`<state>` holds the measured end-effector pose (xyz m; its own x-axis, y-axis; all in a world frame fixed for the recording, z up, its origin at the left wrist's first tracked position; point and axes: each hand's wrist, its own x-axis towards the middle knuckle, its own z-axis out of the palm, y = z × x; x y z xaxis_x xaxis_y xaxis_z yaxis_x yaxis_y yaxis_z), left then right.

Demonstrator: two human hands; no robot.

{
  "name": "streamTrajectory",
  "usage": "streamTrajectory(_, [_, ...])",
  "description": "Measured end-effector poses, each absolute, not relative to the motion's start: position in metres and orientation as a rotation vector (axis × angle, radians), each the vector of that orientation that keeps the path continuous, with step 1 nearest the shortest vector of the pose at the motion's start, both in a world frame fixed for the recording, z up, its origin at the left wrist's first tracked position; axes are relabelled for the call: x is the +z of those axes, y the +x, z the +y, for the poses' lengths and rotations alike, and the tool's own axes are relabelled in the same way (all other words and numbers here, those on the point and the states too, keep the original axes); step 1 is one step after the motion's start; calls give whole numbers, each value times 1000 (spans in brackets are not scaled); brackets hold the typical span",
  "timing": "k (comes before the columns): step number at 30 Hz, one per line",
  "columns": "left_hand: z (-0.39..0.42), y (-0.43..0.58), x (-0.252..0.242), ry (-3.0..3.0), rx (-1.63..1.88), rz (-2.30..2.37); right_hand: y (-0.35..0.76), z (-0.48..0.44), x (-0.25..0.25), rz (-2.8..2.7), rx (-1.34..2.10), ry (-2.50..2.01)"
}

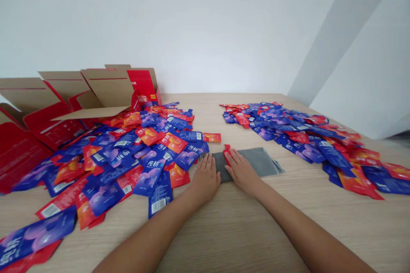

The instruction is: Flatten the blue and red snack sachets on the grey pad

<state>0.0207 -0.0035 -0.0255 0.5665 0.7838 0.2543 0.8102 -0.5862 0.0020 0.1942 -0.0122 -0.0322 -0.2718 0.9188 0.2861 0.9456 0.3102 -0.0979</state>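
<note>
A folded grey cloth (261,161) lies flat on the wooden table, its right end layered and slightly fanned. My left hand (205,175) rests palm down over the cloth's left end, fingers stretched out. Near the cloth's middle, my right hand (242,170) lies flat on a red pouch (227,150), with its fingers extended. Only the top and left edge of that pouch show; the rest is hidden under the fingers. Beside my left hand, blue and red pouches (151,170) are heaped, some close to the cloth's left edge.
Another heap of blue and red pouches (288,126) spreads along the table's right side. Several open red cardboard boxes (144,85) with brown insides stand at the back left. A white wall (224,30) rises behind the table (230,230).
</note>
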Motion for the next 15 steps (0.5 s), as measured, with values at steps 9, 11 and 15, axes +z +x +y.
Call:
streamTrajectory(9, [-2, 19, -29, -2665, -353, -1328, 183, -35, -3, -2428, 126, -1636])
streamTrajectory(11, [-1, 19, -31, -2658, -370, -1327, 184, -45, 0, -2487, 215, -1591])
streamTrajectory(15, [-1, 18, -33, -2661, -414, -1329, 184, -45, -3, -2363, 346, -1453])
